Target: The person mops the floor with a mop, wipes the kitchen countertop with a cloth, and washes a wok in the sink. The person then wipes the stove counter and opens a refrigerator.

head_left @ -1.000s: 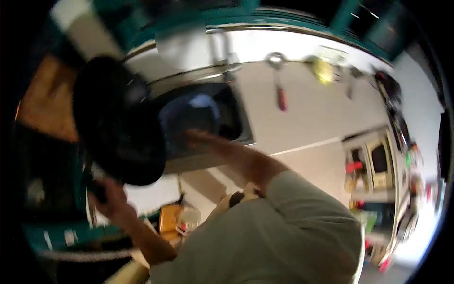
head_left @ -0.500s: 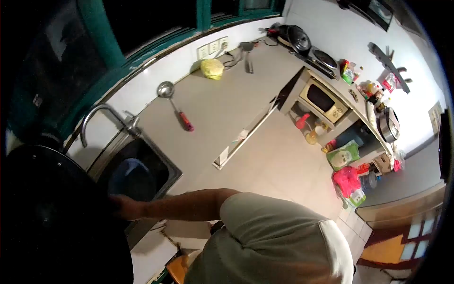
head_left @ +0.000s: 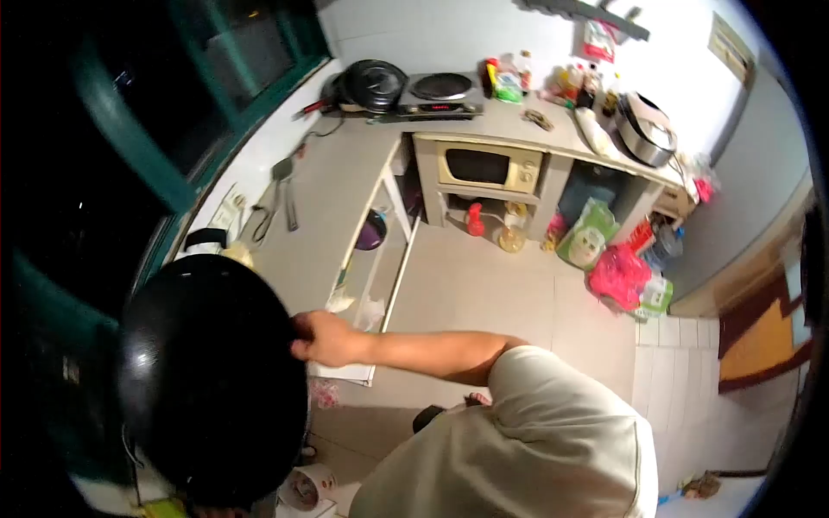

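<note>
A large black wok [head_left: 211, 380] fills the lower left and is held up off the counter. My right hand [head_left: 332, 339] is closed on its right rim, with the arm stretched out from a light sleeve. At the wok's bottom edge only a dim sliver of my left hand [head_left: 220, 511] shows, seemingly gripping there; its fingers are mostly hidden. A short black handle [head_left: 207, 239] sticks out at the wok's far side. Just behind it, a pale yellow-green cabbage [head_left: 239, 252] is largely covered. The sink is out of sight.
The counter [head_left: 315, 198] carries a spatula [head_left: 283, 186]. Along the back are a black lidded pan [head_left: 373, 86], a lit hot plate [head_left: 440, 91], bottles and a rice cooker [head_left: 646, 129]. Below are a microwave [head_left: 488, 166], an open drawer [head_left: 399, 268] and bags [head_left: 620, 274] on the floor.
My view has swung right toward the hot plate. The wok has moved away from the sink along the counter, my right hand still on its rim. The ladle has left view.
</note>
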### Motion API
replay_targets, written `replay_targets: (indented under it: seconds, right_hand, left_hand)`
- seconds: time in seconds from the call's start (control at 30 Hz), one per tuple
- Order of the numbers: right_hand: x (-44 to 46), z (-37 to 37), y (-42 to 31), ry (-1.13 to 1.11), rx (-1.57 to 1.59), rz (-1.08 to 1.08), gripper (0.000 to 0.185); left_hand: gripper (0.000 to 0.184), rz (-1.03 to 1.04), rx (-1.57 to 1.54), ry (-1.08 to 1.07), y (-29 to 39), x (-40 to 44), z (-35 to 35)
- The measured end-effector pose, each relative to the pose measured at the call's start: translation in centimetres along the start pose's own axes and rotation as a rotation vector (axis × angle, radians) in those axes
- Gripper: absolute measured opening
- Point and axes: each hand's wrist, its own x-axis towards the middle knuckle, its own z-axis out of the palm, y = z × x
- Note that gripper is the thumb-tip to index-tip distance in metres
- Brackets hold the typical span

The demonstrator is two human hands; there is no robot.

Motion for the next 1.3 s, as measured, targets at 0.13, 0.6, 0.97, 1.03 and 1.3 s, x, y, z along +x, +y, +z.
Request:
replay_targets:
  seconds: [0.13, 0.6, 0.97, 1.03, 1.3]
  right_hand:
    - [-1.1, -12.4, 4.9, 0.165, -0.083, 0.202, 0.029]
    - [5.2, -39.4, 10.0, 0.774, -0.032, 0.275, 0.016]
    - [12.9, -59.8, 16.1, 1.029, -0.192, 0.376, 0.02]
    - [14.8, -62.8, 17.0, 1.055, -0.256, 0.34, 0.02]
    - [22.0, -75.3, 25.5, 1.074, -0.256, 0.374, 0.025]
  left_hand:
    - [0.037, -0.225, -0.218, -0.774, -11.7, 0.8, 9.2]
    - [0.034, -0.994, -0.505, -1.017, -22.2, -12.3, 52.9]
    - [0.033, -1.035, -0.402, -1.339, -28.2, -22.5, 83.3]
    - [0.033, -1.039, -0.429, -1.383, -29.8, -24.3, 87.0]
    - [0.036, -1.064, -0.345, -1.413, -39.6, -29.3, 101.0]
